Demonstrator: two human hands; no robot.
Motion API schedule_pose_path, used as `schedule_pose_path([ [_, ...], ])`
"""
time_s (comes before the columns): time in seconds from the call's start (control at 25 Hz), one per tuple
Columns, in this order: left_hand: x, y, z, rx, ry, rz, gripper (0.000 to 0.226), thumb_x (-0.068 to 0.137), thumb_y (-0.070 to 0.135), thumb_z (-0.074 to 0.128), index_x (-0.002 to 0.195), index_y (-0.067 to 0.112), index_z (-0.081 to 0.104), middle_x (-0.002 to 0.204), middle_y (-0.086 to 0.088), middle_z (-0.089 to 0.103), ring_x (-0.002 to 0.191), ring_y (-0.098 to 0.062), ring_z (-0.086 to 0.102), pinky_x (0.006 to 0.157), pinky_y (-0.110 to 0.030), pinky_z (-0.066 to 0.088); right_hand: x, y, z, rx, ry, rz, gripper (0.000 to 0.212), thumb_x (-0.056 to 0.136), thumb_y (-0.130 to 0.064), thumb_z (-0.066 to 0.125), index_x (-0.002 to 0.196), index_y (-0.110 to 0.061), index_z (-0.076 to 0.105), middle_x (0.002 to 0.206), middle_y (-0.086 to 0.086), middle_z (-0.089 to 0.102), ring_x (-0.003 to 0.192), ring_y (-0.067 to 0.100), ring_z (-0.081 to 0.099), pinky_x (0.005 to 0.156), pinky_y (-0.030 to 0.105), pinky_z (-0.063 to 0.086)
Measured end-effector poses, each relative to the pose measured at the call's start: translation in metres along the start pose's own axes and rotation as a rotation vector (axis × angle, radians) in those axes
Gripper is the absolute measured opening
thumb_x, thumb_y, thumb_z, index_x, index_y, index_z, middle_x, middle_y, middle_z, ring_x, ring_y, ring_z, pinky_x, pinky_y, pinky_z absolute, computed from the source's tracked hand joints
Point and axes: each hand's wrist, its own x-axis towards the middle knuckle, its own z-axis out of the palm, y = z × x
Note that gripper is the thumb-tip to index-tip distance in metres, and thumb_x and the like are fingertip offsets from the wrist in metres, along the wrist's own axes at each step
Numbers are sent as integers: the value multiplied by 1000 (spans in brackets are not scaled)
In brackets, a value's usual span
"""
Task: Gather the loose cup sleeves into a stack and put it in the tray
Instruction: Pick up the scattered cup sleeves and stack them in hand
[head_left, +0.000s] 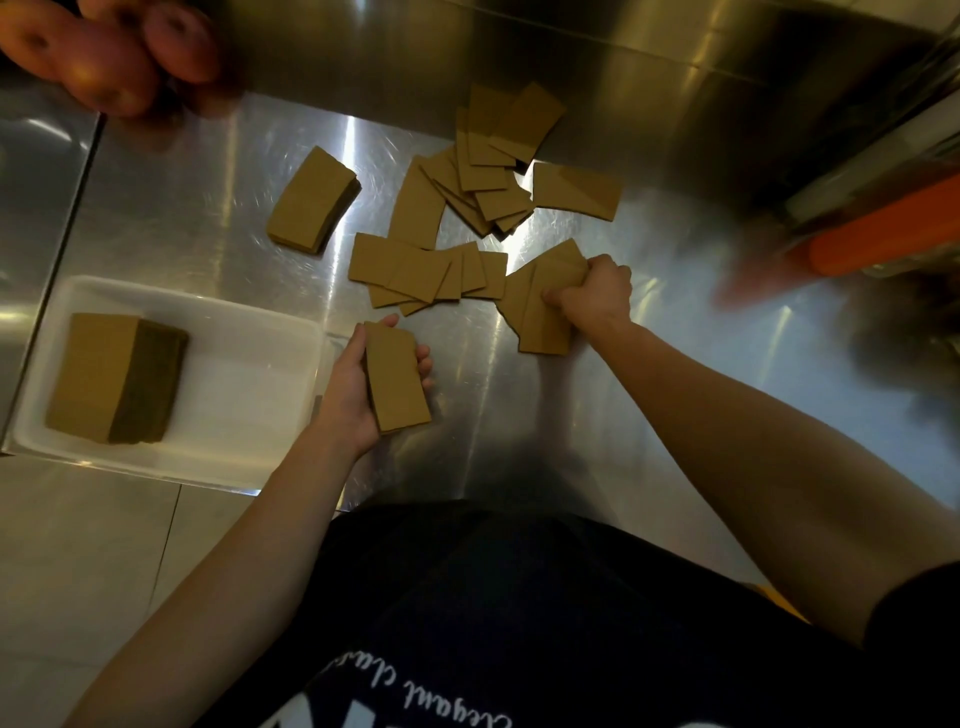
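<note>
Brown cardboard cup sleeves lie scattered over the steel counter (649, 415). My left hand (353, 387) grips a small stack of sleeves (397, 376) just right of the white tray (249, 415). My right hand (595, 293) is closed on several fanned sleeves (543, 301) resting on the counter. A loose spread of sleeves (421, 270) lies between my hands and farther back, and a bigger pile (488, 166) sits near the back wall. A neat stack (311, 200) lies apart at the left. Inside the tray rests a thick stack (114, 376).
Reddish round fruits (114, 47) sit at the top left corner. A blurred orange-lidded container (883, 228) stands at the right. The steel back wall (623, 62) rises behind the sleeves. The counter's front edge runs just below the tray.
</note>
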Motion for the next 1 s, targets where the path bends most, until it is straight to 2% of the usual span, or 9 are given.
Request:
schedule_pose_path([
  [0.12, -1, 1, -1, 4, 3, 26, 51, 96, 54, 47, 141, 28, 52, 104, -18, 66, 89, -27, 64, 79, -42, 51, -1, 2, -2, 93, 9, -14, 75, 73, -33, 80, 131, -10, 39, 132, 13, 45, 120, 30, 49, 93, 37, 46],
  [0.24, -2, 2, -2, -3, -5, 22, 52, 96, 53, 48, 141, 28, 51, 105, -18, 65, 90, -27, 64, 81, -42, 50, -9, 19, -11, 398, -152, -5, 65, 80, -22, 75, 131, -11, 36, 128, 8, 49, 108, 22, 53, 83, 33, 48],
  [0.4, -3, 1, -2, -6, 1, 34, 51, 97, 53, 47, 141, 27, 51, 104, -18, 65, 89, -27, 64, 80, -42, 51, -8, 49, -43, 572, -267, 90, 69, 85, -23, 71, 140, -10, 31, 135, 9, 46, 118, 27, 52, 92, 38, 49],
  [0.56, -5, -1, -2, -18, 7, 36, 53, 96, 54, 47, 141, 27, 51, 104, -18, 65, 89, -27, 64, 80, -42, 50, 9, 32, -56, 428, -316, -11, 71, 85, -26, 71, 141, -8, 31, 140, 11, 43, 119, 25, 50, 89, 34, 47],
  [0.72, -5, 1, -2, -22, 12, 43, 52, 97, 53, 47, 141, 27, 51, 104, -18, 65, 90, -27, 64, 80, -42, 50, 26, -3, -30, 7, -279, -134, 94, 76, -40, 78, 146, -7, 24, 146, 13, 38, 131, 31, 42, 102, 40, 43],
  [0.84, -7, 4, -3, -34, 1, 61, 50, 98, 53, 46, 140, 27, 52, 105, -19, 65, 89, -27, 65, 79, -42, 52, 29, -14, -11, -262, -173, -119, 105, 70, -51, 78, 145, -3, 21, 143, 19, 36, 131, 33, 40, 103, 38, 39],
  [0.92, -8, 4, -4, -45, 7, 66, 49, 99, 52, 45, 139, 26, 53, 103, -19, 66, 87, -27, 65, 78, -41, 52, 28, -12, -9, -237, -147, -72, 105, 66, -52, 81, 142, -4, 25, 141, 18, 38, 128, 34, 42, 103, 41, 40],
  [1.0, -8, 2, -3, -44, 7, 59, 49, 98, 52, 46, 139, 27, 54, 102, -19, 66, 87, -27, 65, 78, -42, 52, 20, -3, -16, 43, -202, -44, 90, 72, -37, 82, 138, -6, 30, 139, 14, 42, 124, 31, 47, 99, 41, 46],
])
